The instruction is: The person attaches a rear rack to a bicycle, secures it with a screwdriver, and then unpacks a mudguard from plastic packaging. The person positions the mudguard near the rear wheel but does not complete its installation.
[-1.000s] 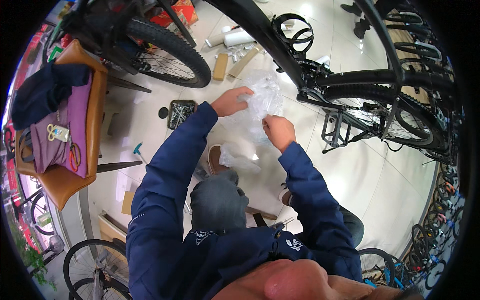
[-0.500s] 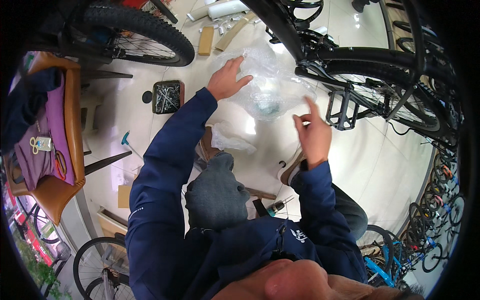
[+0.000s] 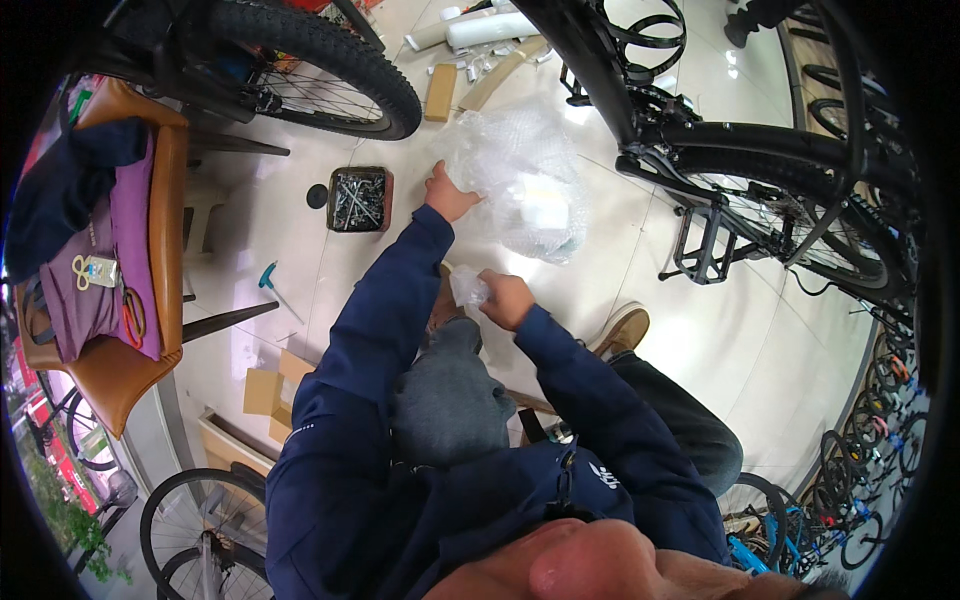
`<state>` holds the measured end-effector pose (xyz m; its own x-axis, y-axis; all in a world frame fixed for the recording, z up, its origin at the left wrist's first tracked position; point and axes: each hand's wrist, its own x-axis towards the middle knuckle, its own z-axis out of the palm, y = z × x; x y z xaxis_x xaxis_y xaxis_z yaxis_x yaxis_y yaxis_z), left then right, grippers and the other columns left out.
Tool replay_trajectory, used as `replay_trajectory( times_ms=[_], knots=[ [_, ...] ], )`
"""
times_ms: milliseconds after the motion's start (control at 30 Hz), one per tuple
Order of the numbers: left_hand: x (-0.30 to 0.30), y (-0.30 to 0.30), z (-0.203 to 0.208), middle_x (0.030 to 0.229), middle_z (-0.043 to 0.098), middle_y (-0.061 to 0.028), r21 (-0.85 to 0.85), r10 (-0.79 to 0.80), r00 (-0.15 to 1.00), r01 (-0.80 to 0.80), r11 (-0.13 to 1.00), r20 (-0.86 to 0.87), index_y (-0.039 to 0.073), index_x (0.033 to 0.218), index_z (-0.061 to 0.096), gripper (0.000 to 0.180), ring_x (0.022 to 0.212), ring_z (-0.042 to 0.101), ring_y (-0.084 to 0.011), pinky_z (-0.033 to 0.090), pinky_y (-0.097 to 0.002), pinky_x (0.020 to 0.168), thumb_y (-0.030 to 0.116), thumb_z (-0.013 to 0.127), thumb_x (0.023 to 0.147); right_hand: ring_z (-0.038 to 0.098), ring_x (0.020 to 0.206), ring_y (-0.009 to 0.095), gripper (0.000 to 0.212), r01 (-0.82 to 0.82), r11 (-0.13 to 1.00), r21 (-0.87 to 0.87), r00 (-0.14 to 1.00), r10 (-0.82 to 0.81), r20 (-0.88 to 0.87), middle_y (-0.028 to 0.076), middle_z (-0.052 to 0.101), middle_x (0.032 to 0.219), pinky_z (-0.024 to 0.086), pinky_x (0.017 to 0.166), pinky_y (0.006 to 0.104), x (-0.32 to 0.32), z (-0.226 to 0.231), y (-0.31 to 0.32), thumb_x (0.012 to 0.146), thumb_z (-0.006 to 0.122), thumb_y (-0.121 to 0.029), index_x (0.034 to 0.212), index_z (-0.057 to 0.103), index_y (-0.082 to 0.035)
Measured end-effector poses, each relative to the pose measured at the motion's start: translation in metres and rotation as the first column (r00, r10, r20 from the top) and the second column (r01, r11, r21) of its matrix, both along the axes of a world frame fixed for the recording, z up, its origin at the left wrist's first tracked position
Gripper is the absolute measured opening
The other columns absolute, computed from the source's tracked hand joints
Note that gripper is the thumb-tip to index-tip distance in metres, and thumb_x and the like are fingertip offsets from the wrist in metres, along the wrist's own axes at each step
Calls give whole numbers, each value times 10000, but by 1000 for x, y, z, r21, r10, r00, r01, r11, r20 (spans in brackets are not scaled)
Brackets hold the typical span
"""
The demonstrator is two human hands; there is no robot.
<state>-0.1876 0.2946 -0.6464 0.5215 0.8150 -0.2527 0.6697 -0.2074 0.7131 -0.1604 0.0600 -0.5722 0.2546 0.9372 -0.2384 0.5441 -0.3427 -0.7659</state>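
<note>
A bunched sheet of clear bubble wrap (image 3: 540, 205) lies on the tiled floor in front of me. At its left edge is my left hand (image 3: 452, 193), fingers bent and thumb against the wrap; it appears closed on that edge. Nearer to me, my right hand (image 3: 508, 301) is closed around a small crumpled piece of clear plastic wrap (image 3: 467, 288), above my left foot. To the left of my left hand stands an open tin of bolts (image 3: 360, 200), with a small black disc (image 3: 317, 196) beside it.
A black bicycle (image 3: 700, 135) stands at the right, its pedal (image 3: 700, 245) near the wrap. Another bicycle wheel (image 3: 330, 85) is at the upper left. A brown chair (image 3: 125, 390) holds clothes and scissors (image 3: 133, 318). A hex key (image 3: 280, 290) and cardboard tubes (image 3: 505, 72) lie on the floor.
My left hand has drawn back left, and the bubble wrap has shifted left and bunched up. The right hand has come toward me and taken hold of the small plastic wrap.
</note>
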Motion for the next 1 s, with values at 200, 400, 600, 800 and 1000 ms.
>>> replay_trajectory(
  times_ms=[200, 400, 600, 800, 1000],
  knots=[
    [1, 13, -27, 1271, 643, -237, -148, -50, 964, 91, 985, 261, -36, 1376, 473, 764, 1154, 632, -396, 496, -445, 1025, 298, 831, 789, 665, 1001, 395, 407, 178, 803, 569, 958, -274, 87, 203, 668, 1103, 551, 832, 437, 58, 127, 53, 759, 607, 67, 1131, 681, -78],
    [-23, -6, 27, 982, 711, -148, -169, 101, 919, -38, 985, 380, -29, 1162, 641, 308, 907, 680, -231, 538, -362, 832, 175, 693, 937, 658, 1025, 411, 371, 240, 969, -64, 853, -179, 491, 211, 642, 1150, 555, 857, 474, 117, -8, 109, 818, 599, 11, 1182, 616, -60],
    [-58, -51, 67, 880, 653, -33, -290, 228, 852, -94, 952, 471, 1, 1173, 633, 229, 806, 585, -108, 503, -281, 747, 108, 639, 970, 706, 996, 386, 355, 210, 945, -250, 840, -44, 541, 224, 695, 1124, 573, 841, 459, 161, -82, 133, 889, 648, -258, 1144, 688, -14],
    [-35, -36, 67, 1064, 658, -56, -389, 413, 629, -185, 902, 659, -22, 1279, 586, 322, 906, 621, -116, 517, -268, 800, 13, 578, 959, 679, 1043, 438, 748, 142, 986, -91, 928, -100, 359, 247, 706, 1129, 547, 909, 481, 152, -4, 166, 804, 797, -288, 1414, 500, 27],
    [-5, -3, 80, 1205, 657, -125, -316, 354, 641, -179, 932, 681, -46, 1340, 552, 411, 1088, 631, -180, 505, -309, 953, -11, 591, 932, 696, 879, 184, 587, 444, 882, -161, 864, -469, -186, 164, 701, 1157, 574, 715, 289, 154, 80, 6, 884, 807, -190, 1372, 515, -44]
  ],
)
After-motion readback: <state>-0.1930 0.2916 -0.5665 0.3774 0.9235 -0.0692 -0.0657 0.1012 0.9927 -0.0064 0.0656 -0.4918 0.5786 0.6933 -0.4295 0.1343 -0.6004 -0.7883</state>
